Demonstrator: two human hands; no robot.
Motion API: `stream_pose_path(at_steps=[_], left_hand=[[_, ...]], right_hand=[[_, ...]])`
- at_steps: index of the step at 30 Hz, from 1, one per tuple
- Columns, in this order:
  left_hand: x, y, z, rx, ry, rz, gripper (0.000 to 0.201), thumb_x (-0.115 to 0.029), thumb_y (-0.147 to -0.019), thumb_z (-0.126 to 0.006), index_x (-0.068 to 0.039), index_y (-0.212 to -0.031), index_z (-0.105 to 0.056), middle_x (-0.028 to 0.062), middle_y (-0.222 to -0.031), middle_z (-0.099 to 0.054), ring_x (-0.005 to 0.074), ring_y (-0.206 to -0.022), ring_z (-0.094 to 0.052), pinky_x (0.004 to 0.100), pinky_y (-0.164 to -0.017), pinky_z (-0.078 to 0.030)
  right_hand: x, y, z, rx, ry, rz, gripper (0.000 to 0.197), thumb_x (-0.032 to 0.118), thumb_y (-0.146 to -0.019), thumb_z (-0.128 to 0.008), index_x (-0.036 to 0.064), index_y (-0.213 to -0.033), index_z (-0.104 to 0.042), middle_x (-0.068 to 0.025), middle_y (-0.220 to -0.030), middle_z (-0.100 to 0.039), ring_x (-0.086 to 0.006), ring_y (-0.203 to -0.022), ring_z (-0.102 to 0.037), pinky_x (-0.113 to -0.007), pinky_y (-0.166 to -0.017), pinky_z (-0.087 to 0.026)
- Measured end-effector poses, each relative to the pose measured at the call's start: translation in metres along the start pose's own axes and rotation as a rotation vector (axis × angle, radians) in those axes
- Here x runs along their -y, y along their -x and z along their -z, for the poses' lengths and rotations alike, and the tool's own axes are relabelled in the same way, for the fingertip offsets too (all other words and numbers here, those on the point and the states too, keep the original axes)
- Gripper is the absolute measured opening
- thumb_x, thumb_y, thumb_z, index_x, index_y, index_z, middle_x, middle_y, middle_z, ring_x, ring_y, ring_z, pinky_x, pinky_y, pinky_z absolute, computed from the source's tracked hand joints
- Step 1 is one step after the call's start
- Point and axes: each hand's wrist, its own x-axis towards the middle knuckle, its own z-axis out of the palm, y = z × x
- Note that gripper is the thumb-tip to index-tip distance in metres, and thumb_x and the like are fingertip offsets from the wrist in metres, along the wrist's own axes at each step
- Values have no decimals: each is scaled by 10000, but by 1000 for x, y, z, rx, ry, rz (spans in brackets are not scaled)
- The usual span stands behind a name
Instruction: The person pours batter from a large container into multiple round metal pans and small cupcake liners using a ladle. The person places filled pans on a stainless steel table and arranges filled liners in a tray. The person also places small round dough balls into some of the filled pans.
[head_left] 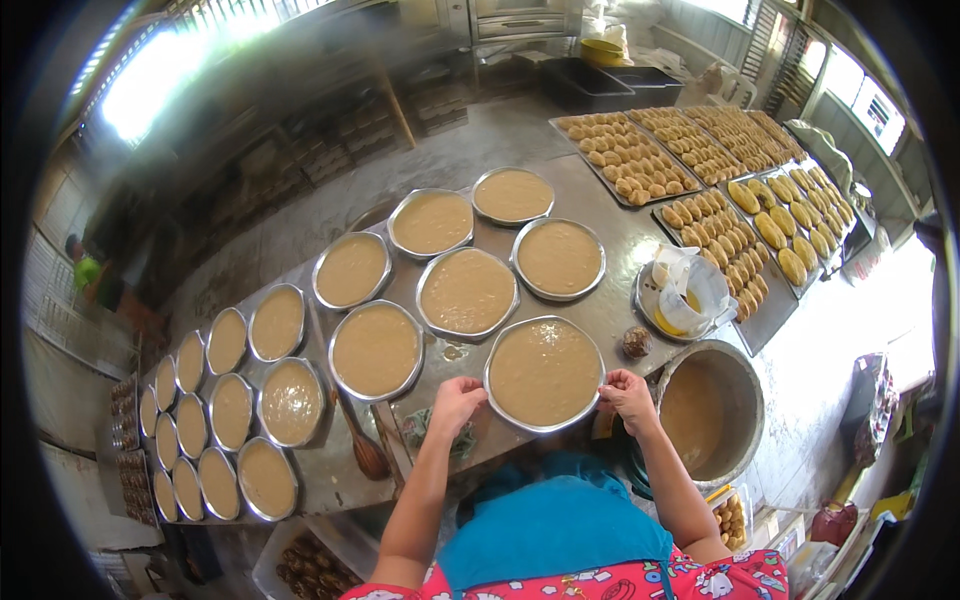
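My left hand point(459, 402) and my right hand point(629, 398) grip opposite sides of a round metal cake pan point(543, 429), fingers pinched on its rim. Smooth tan batter point(545, 372) fills it. The pan is at the near edge of the metal table, just ahead of my blue apron point(560, 525). Beyond and to the left, several similar filled pans stand in rows, among them a close one point(376, 352) and another point(467, 292). A crumpled greenish cloth point(462, 440) lies by my left hand, partly hidden.
A large pot point(752, 415) of batter stands right of the table. Near it are a clear plastic pitcher point(708, 287) and a brown round lump point(637, 342). A wooden spoon point(369, 457) lies on the left. Trays of bread rolls point(625, 150) and flat yellow loaves point(770, 230) fill the far right.
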Motion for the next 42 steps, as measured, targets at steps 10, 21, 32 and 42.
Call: stream_pose_path(at_steps=[10, 21, 32, 42], left_hand=[[-14, -8, -1, -27, 38, -29, 250, -81, -753, -647, 42, -970, -640, 67, -836, -656, 123, -731, -597, 251, -644, -472], [-39, -30, -25, -34, 74, -44, 223, -80, -769, -631, 27, -965, -637, 51, -837, -650, 108, -730, -588, 234, -649, -454], [-112, -82, -51, -25, 250, -91, 224, -82, -803, -610, 15, -1005, -628, 53, -859, -655, 107, -733, -595, 222, -656, -462], [-98, -130, -128, 101, 746, 107, 236, -73, -900, -516, 75, -1083, -528, 165, -965, -602, 239, -851, -624, 308, -729, -536]], right_hand=[[3, -15, 5, 33, -49, -35, 109, -2, -796, -624, 32, -871, -552, -28, -760, -619, -103, -645, -602, -256, -575, -544], [30, -39, 20, -4, -50, -31, 139, 23, -795, -648, 54, -865, -532, -15, -754, -599, -103, -637, -590, -264, -570, -532], [98, -76, 39, 37, -217, -51, 202, 12, -813, -637, 29, -989, -539, -67, -881, -631, -167, -754, -637, -316, -674, -557], [129, -186, 30, -190, -467, 124, 213, -2, -795, -597, 25, -989, -512, -75, -856, -618, -175, -740, -632, -316, -674, -561]])
